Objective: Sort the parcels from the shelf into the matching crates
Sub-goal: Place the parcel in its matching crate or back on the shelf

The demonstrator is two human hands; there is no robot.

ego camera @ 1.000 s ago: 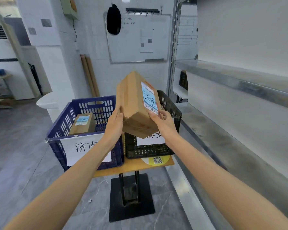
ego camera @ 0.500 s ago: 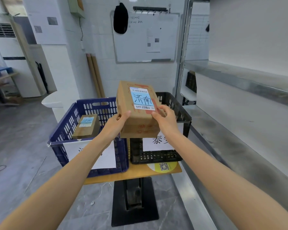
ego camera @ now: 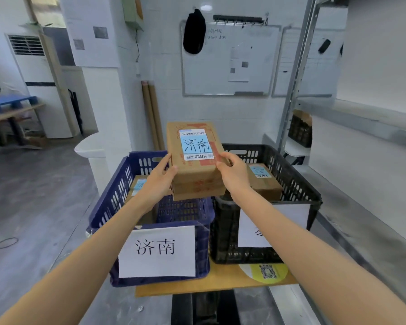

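Observation:
I hold a brown cardboard parcel point(ego camera: 195, 160) with a blue label reading 济南, its label face turned up towards me. My left hand point(ego camera: 158, 181) grips its left side and my right hand point(ego camera: 232, 174) grips its right side. The parcel hangs above the gap between a blue crate point(ego camera: 117, 191), whose front sign reads 济南, and a black crate point(ego camera: 298, 184) with a partly hidden sign. One labelled parcel point(ego camera: 137, 186) lies in the blue crate, mostly behind my left hand. Another point(ego camera: 263, 181) lies in the black crate.
Both crates stand on a small wooden table point(ego camera: 211, 282) on a black pedestal. A metal shelf rack point(ego camera: 361, 160) runs along the right. A whiteboard point(ego camera: 230, 59) hangs on the back wall, with cardboard tubes point(ego camera: 151, 113) leaning below. Grey floor opens to the left.
The parcel has turned from tilted on edge to label up and has moved forward over the crates. The crates look closer and lower in view.

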